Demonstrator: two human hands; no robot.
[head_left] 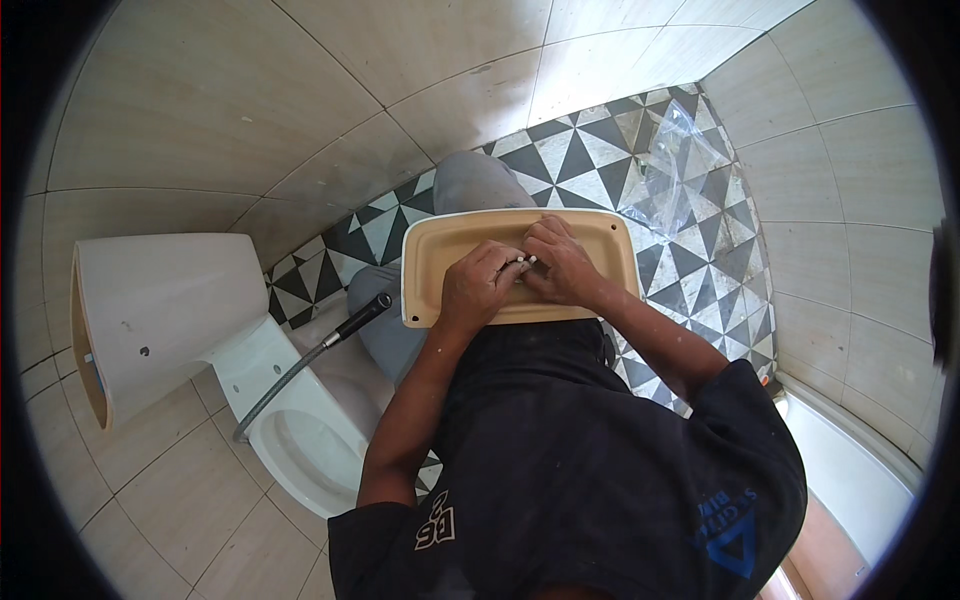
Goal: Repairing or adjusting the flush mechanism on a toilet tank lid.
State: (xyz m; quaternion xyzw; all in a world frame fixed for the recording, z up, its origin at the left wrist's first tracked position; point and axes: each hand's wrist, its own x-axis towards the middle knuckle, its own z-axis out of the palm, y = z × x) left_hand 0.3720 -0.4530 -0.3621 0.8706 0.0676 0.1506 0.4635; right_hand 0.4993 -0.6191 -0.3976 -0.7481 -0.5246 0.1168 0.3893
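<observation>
Head camera looks down at a beige cistern lid (pixel 430 270) lying upside down across the person's lap. Both hands rest on its middle, touching: left hand (pixel 478 285) and right hand (pixel 556 262) pinch a small white part (pixel 524 261) between their fingertips. A white toilet (pixel 200 340) stands at left, with a grey hose (pixel 300 365) draped over its bowl.

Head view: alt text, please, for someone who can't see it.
Both hands, left hand and right hand, pinch a small white part over an upturned tan cistern lid resting on the person's lap. A white toilet and a hose lie on the tiled floor at left.
</observation>
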